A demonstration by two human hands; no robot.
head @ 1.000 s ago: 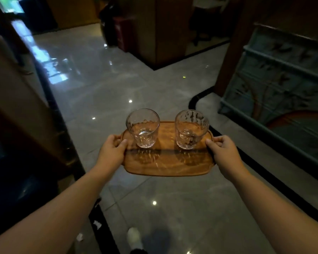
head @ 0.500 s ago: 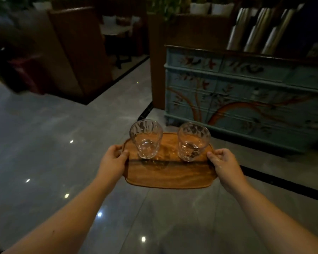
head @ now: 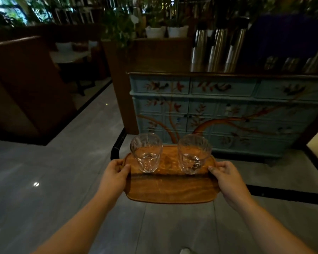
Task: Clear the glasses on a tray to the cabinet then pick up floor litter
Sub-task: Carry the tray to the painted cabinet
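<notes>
Wooden tray [head: 171, 189] held level in the air over a grey tiled floor [head: 44, 198], long side toward the wearer. Left hand [head: 114, 177] closed on the tray's left short edge, thumb lying on the top surface, fingers curled under the rim. Right hand [head: 228, 177] closed on the right short edge in the same way, thumb on top.

2 clear glasses stand upright on the far half of the tray, apart from each other. Left glass [head: 146, 153] sits near the left thumb; right glass [head: 194, 154] sits just beside the right thumb. Each appears to hold a little clear liquid at the bottom, though dim light and reflections make this uncertain.

Painted blue cabinet [head: 228, 114] stands directly beyond the tray, branch and bird motifs across its drawer fronts, dark top. 3 steel flasks [head: 217, 48] stand on that top toward the right. Dark booth seating [head: 26, 85] at left; potted plants [head: 165, 30] behind the cabinet.
</notes>
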